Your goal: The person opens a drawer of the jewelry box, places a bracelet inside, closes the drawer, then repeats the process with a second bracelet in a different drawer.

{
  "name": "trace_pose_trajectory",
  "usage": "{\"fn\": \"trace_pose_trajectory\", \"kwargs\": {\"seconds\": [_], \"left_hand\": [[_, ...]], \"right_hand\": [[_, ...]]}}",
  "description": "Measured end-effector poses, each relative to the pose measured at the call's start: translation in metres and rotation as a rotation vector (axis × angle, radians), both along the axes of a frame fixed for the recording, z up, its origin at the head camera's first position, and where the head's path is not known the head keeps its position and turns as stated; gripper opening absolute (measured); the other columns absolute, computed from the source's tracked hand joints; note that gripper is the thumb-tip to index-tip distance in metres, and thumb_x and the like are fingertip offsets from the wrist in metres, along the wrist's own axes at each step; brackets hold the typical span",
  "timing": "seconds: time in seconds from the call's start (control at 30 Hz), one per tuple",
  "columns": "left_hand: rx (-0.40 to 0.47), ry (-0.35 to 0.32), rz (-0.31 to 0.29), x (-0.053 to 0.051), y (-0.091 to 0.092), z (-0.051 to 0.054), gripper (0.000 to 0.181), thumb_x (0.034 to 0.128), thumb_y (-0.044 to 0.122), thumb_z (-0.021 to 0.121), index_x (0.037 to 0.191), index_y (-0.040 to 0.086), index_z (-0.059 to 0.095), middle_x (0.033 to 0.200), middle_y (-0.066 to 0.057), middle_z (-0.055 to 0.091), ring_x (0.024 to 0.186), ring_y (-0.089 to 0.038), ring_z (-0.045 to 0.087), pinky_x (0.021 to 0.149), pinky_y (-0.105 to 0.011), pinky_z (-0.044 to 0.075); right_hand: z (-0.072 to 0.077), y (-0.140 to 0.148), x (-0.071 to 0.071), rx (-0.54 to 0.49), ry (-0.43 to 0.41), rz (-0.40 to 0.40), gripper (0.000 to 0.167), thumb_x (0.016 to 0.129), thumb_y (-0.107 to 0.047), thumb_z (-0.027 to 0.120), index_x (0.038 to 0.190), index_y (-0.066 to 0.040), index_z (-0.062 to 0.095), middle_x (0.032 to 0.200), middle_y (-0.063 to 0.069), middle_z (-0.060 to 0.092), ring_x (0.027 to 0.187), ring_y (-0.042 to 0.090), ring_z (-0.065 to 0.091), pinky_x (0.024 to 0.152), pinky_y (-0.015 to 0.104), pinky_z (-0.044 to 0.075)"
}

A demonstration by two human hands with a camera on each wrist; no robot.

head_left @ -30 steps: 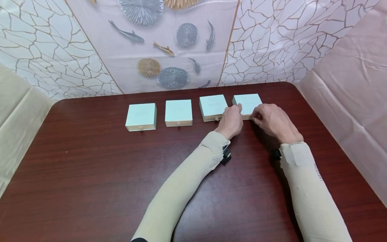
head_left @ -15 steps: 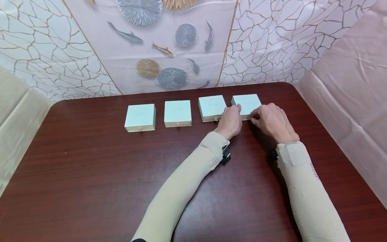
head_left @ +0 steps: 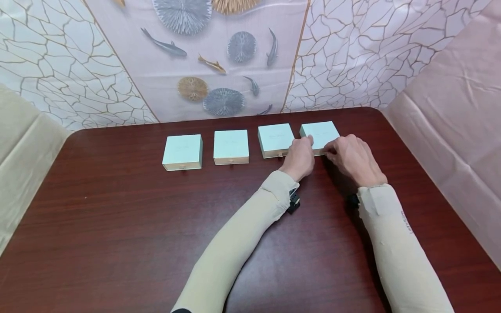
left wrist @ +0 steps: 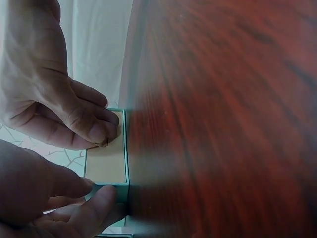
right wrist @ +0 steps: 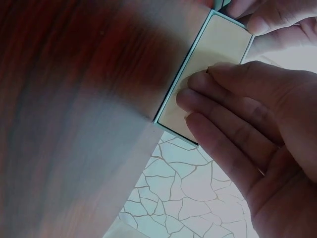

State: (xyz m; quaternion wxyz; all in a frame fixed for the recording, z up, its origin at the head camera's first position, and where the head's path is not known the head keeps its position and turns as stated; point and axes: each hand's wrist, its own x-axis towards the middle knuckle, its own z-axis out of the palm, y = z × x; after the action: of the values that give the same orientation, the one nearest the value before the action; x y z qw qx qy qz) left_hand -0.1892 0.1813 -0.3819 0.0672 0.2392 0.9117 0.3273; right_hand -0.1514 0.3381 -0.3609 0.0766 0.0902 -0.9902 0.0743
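Observation:
At the far right of the row in the head view is a pale mint drawer box (head_left: 319,131) with a cream front. My left hand (head_left: 299,159) holds this box at its left side, fingers curled against the edge. At the cream drawer front (right wrist: 225,42), seen in the right wrist view, my right hand (head_left: 355,161) pinches a small brown pull tab (right wrist: 209,69) between thumb and fingertips. The drawer front sits flush within the mint sleeve. In the left wrist view both hands cover parts of the box, and the tab is mostly hidden by fingertips.
Three similar boxes stand in the same row to the left: one beside my left hand (head_left: 275,137), another mid-row (head_left: 231,143), and the leftmost (head_left: 182,148). They rest on a dark reddish wooden table (head_left: 137,226). Patterned cloth (head_left: 352,56) hangs behind its far edge.
My right hand has shifted slightly left along the box's front to the tab. The left hand stays at the box's side, and the boxes hold their places.

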Motion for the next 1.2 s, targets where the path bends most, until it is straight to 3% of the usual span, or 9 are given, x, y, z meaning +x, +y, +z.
{"fn": "trace_pose_trajectory", "kwargs": {"seconds": [0.17,0.4,0.67,0.93,1.1,1.2], "left_hand": [[-0.006,-0.013,0.010,0.000,0.001,0.001,0.047,0.1064,0.008,0.045,0.154,0.008,0.047,0.089,-0.011,0.072,0.069,-0.017,0.069,0.052,-0.021,0.041],[-0.028,-0.012,0.040,-0.001,0.002,-0.001,0.050,0.1054,0.009,0.048,0.155,0.011,0.045,0.124,-0.013,0.072,0.109,-0.025,0.070,0.075,-0.024,0.055],[-0.012,-0.033,0.047,0.002,0.003,-0.002,0.050,0.1059,0.009,0.046,0.156,0.012,0.044,0.129,-0.012,0.071,0.108,-0.026,0.070,0.073,-0.023,0.054],[-0.027,-0.010,0.051,0.003,0.004,0.001,0.045,0.1056,0.013,0.048,0.150,0.011,0.050,0.115,-0.012,0.073,0.103,-0.024,0.072,0.075,-0.025,0.056],[-0.026,-0.011,0.051,0.004,0.005,0.004,0.049,0.1063,0.017,0.049,0.155,0.015,0.045,0.122,-0.010,0.073,0.104,-0.023,0.072,0.078,-0.025,0.057],[-0.017,-0.006,0.052,0.006,0.005,0.008,0.049,0.1065,0.020,0.050,0.155,0.017,0.045,0.127,-0.008,0.072,0.107,-0.022,0.072,0.082,-0.026,0.057]], "right_hand": [[0.000,0.000,-0.002,-0.002,-0.009,0.005,0.021,0.088,0.002,0.068,0.089,-0.014,0.081,0.074,0.005,0.072,0.067,0.024,0.062,0.063,0.047,0.053],[0.000,-0.001,-0.004,0.001,-0.045,0.000,0.017,0.089,-0.001,0.070,0.091,-0.014,0.081,0.079,0.005,0.075,0.072,0.025,0.065,0.067,0.049,0.055],[-0.001,-0.001,-0.002,0.009,-0.042,-0.006,0.017,0.088,-0.001,0.069,0.090,-0.014,0.080,0.075,0.004,0.071,0.067,0.023,0.060,0.063,0.046,0.053],[0.003,-0.001,0.000,-0.003,-0.013,0.000,0.016,0.087,-0.001,0.071,0.092,-0.011,0.081,0.077,0.008,0.075,0.067,0.028,0.065,0.062,0.050,0.054],[0.004,0.000,0.000,-0.001,-0.014,-0.013,0.008,0.090,-0.010,0.072,0.090,-0.011,0.080,0.071,0.007,0.072,0.065,0.028,0.064,0.061,0.050,0.053],[0.004,0.000,0.001,0.002,-0.014,-0.031,0.012,0.092,-0.018,0.071,0.086,-0.011,0.079,0.063,0.005,0.067,0.063,0.029,0.063,0.059,0.051,0.051]]}}
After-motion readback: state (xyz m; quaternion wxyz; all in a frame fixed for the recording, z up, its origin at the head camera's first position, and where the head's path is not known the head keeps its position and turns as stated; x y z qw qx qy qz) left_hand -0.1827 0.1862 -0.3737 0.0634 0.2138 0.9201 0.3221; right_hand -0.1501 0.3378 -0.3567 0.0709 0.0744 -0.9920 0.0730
